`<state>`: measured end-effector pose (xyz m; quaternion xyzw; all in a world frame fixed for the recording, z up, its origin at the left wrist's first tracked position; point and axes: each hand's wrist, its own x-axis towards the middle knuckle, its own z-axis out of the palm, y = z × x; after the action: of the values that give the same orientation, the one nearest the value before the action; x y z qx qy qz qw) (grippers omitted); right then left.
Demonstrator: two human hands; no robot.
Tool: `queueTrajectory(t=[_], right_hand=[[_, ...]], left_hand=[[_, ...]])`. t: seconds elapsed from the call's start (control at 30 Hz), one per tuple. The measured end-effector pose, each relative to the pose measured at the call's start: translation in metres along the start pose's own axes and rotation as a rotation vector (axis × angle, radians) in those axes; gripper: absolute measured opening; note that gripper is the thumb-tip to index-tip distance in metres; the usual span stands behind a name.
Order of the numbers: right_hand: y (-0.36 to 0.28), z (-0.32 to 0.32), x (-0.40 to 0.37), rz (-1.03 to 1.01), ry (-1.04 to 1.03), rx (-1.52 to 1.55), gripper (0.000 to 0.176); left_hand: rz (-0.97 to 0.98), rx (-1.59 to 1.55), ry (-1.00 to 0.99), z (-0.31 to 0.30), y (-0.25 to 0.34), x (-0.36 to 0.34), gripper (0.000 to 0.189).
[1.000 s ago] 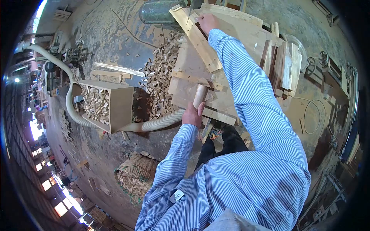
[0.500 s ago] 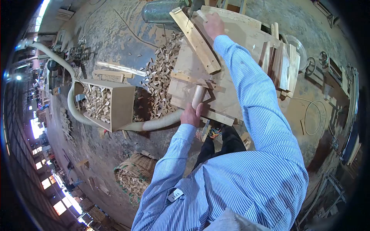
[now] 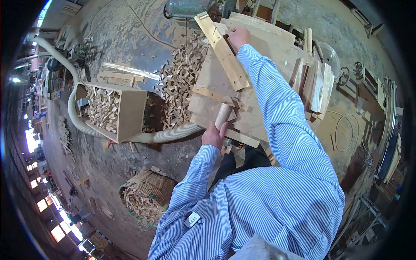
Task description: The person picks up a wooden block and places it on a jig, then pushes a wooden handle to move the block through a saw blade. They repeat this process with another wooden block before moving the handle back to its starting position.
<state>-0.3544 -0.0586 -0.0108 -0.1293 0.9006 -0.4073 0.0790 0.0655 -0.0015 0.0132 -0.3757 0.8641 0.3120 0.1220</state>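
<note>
My left hand point(image 3: 213, 135) is wrapped round a pale wooden cylinder point(image 3: 223, 114) near the front edge of the workbench top point(image 3: 265, 65). Small wood pieces point(image 3: 232, 102) lie at the cylinder's far end, beside a flat strip point(image 3: 208, 92). At the far side, my right hand point(image 3: 239, 37) is closed by the upper part of a long wooden board with holes point(image 3: 223, 54); what its fingers hold is too small to make out. Several dark and light wood strips point(image 3: 313, 84) lie on the right of the bench.
A box of offcuts point(image 3: 132, 115) stands left of the bench, near a heap of wood blocks point(image 3: 180, 80). A ribbed hose point(image 3: 167, 135) runs along the floor. A wicker basket of offcuts point(image 3: 156, 184) is at the lower left, and a green machine point(image 3: 186, 8) at the top.
My right hand has drawn back a little towards the long board, and the pale piece at its fingers no longer shows clearly. My left hand stays on the cylinder. The view has shifted slightly.
</note>
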Motion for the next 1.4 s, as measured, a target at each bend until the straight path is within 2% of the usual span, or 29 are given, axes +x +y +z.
queueTrajectory(t=[0.03, 0.17, 0.23, 0.33, 0.57, 0.87, 0.97, 1.2, 1.27, 1.4], right_hand=[[-0.002, 0.007, 0.003, 0.048, -0.009, 0.054, 0.02], [0.007, 0.037, 0.033, 0.014, 0.055, 0.044, 0.018], [-0.001, 0.038, 0.034, -0.033, 0.075, 0.021, 0.019], [-0.008, 0.038, 0.043, 0.02, 0.03, 0.083, 0.019], [-0.006, 0.038, 0.055, 0.006, 0.036, 0.093, 0.018], [-0.005, 0.024, 0.095, -0.025, 0.025, 0.024, 0.02], [-0.009, 0.015, 0.108, -0.046, 0.053, -0.085, 0.022], [0.017, 0.036, 0.151, -0.093, 0.02, -0.059, 0.025], [0.025, 0.046, 0.16, -0.113, 0.18, -0.244, 0.022], [0.03, 0.036, 0.13, -0.124, 0.151, -0.069, 0.022]], left_hand=[[-0.005, -0.002, 0.0, -0.002, -0.002, -0.004, 0.056], [-0.013, 0.0, -0.022, -0.008, 0.003, -0.006, 0.054], [-0.019, 0.018, -0.03, -0.008, 0.001, -0.009, 0.054], [-0.019, 0.005, -0.021, -0.007, 0.003, -0.007, 0.053], [0.006, -0.004, 0.008, -0.004, 0.008, 0.003, 0.051], [0.002, 0.007, 0.023, 0.003, 0.032, 0.039, 0.052], [0.007, 0.005, 0.023, 0.0, 0.046, 0.051, 0.052], [0.006, 0.019, 0.031, 0.005, 0.054, 0.065, 0.055], [0.013, 0.016, 0.05, 0.006, 0.054, 0.064, 0.055], [0.004, 0.013, 0.043, 0.007, 0.051, 0.059, 0.055]])
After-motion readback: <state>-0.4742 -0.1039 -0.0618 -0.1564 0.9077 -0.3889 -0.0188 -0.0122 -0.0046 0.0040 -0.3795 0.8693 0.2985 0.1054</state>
